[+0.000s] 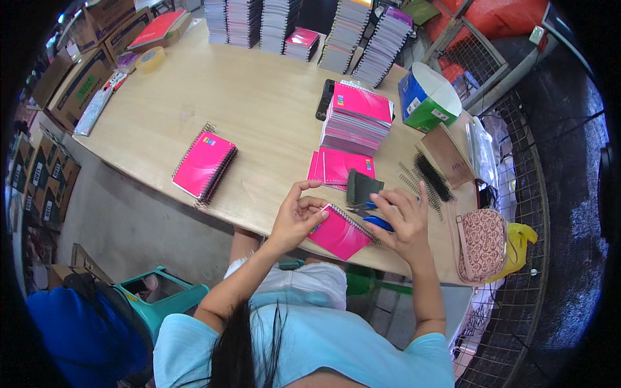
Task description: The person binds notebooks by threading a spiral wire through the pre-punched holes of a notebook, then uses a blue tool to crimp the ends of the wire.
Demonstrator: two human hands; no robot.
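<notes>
A pink spiral notebook (343, 237) lies tilted at the table's near edge, its wire coil along the upper right side. My left hand (297, 218) pinches its upper left corner between thumb and fingers. In my right hand (402, 223) is a pair of blue-handled pliers (378, 224), with the metal jaws close to the coil; whether they touch it I cannot tell. Just beyond the pliers is a dark green cloth pad (362, 187), partly over loose pink notebook covers (341, 165). Behind these rises a stack of pink notebooks (356, 119).
Loose wire coils (432, 176) lie right, beside a wooden block (446, 155). A patterned pouch (482, 246) sits at the right edge. More coiled notebooks (204, 165) lie left. Tall notebook stacks (279, 26), a blue-green carton (420, 100) and tape (151, 59) stand farther back.
</notes>
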